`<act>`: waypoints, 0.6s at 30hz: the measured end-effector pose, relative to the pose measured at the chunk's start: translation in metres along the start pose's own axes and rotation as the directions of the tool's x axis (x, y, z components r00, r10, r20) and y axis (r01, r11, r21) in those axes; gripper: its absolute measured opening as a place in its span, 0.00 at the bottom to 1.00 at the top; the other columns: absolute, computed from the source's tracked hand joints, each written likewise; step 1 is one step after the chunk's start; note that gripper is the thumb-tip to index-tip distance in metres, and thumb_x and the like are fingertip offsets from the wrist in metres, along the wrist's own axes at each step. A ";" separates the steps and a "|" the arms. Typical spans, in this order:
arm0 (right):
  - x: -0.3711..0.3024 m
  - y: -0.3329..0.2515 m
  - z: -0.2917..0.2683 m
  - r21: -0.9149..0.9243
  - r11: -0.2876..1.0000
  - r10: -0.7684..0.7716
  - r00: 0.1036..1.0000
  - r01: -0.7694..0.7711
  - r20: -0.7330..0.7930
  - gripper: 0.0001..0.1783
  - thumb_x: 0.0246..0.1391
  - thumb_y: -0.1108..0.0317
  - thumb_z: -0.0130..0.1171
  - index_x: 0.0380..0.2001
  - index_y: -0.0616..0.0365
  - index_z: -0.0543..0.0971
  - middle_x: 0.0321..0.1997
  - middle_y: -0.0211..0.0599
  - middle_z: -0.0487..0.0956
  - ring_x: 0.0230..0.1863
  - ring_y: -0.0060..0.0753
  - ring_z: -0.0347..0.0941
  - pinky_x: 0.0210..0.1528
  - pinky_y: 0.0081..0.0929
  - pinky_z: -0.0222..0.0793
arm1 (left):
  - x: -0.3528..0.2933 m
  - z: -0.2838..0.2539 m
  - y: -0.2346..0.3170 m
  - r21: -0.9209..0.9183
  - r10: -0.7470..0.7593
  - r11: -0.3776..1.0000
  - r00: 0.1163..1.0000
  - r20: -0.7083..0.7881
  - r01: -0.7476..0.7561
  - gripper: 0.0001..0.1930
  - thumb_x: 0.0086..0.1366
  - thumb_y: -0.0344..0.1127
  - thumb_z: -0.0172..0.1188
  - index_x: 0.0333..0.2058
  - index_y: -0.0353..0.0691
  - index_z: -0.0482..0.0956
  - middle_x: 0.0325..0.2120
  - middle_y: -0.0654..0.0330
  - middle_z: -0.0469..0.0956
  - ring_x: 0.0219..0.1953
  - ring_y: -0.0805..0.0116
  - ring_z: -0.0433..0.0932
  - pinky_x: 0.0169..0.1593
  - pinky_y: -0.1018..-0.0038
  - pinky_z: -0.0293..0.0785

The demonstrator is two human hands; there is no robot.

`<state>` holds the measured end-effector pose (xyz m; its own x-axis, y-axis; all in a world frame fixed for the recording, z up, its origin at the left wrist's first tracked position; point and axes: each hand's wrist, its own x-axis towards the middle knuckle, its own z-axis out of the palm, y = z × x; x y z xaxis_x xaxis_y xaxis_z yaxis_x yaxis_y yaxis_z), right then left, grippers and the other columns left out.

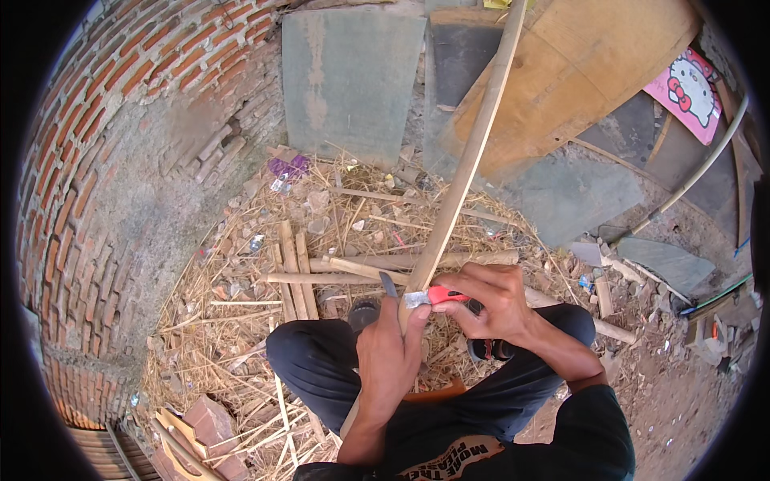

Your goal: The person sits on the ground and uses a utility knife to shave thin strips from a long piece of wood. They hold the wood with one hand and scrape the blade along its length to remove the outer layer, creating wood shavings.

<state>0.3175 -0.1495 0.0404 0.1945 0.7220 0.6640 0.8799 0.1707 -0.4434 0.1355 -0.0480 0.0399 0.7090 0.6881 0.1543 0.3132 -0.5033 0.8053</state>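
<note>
A long tan split-bamboo strip [463, 180] slants from the top of the view down to my hands, between my bent knees. My left hand [387, 358] is closed round its near end, and a dark knife blade [389, 285] sticks up beside the fingers; its handle is hidden. My right hand [493, 301] grips a small red tool [446, 294] against the strip's right side. A whitish, flat piece [416, 300] at the tool's tip lies across the strip, close to my left thumb. What kind of tool it is I cannot make out.
Straw and rubble cover the ground, with several bamboo lengths [321, 278] lying ahead of my feet. A brick wall [96, 208] rises at the left. Grey panels [353, 88] and a brown board [577, 72] lean at the back. Broken tile pieces [216, 425] lie lower left.
</note>
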 end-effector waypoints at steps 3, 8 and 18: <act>0.001 0.000 0.000 -0.003 1.000 -0.008 1.000 0.008 0.001 0.17 0.49 0.61 0.78 0.42 0.53 0.90 0.28 0.30 0.84 0.21 0.32 0.78 0.21 0.30 0.70 | -0.002 0.002 -0.005 0.019 0.007 1.000 1.000 -0.007 -0.007 0.21 0.80 0.50 0.56 0.46 0.34 0.75 0.19 0.43 0.80 0.25 0.37 0.83 0.29 0.49 0.76; 0.000 0.000 0.000 -0.023 1.000 -0.015 1.000 0.015 0.003 0.17 0.49 0.61 0.78 0.42 0.52 0.90 0.27 0.29 0.83 0.21 0.32 0.78 0.21 0.30 0.70 | -0.003 0.002 -0.006 0.019 0.004 1.000 1.000 -0.011 -0.004 0.21 0.79 0.50 0.57 0.47 0.33 0.75 0.20 0.41 0.80 0.25 0.35 0.83 0.29 0.47 0.75; -0.001 0.015 0.001 -0.036 0.997 0.062 0.993 -0.066 -0.103 0.14 0.56 0.61 0.75 0.43 0.56 0.90 0.31 0.36 0.87 0.23 0.28 0.80 0.24 0.28 0.72 | -0.005 0.000 -0.004 0.016 -0.021 1.000 1.000 0.005 0.021 0.18 0.79 0.46 0.59 0.45 0.32 0.76 0.19 0.42 0.80 0.24 0.37 0.83 0.29 0.47 0.75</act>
<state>0.3299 -0.1470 0.0327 0.2925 0.6584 0.6936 0.8802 0.0982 -0.4644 0.1306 -0.0499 0.0360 0.7052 0.6960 0.1349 0.3377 -0.4971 0.7993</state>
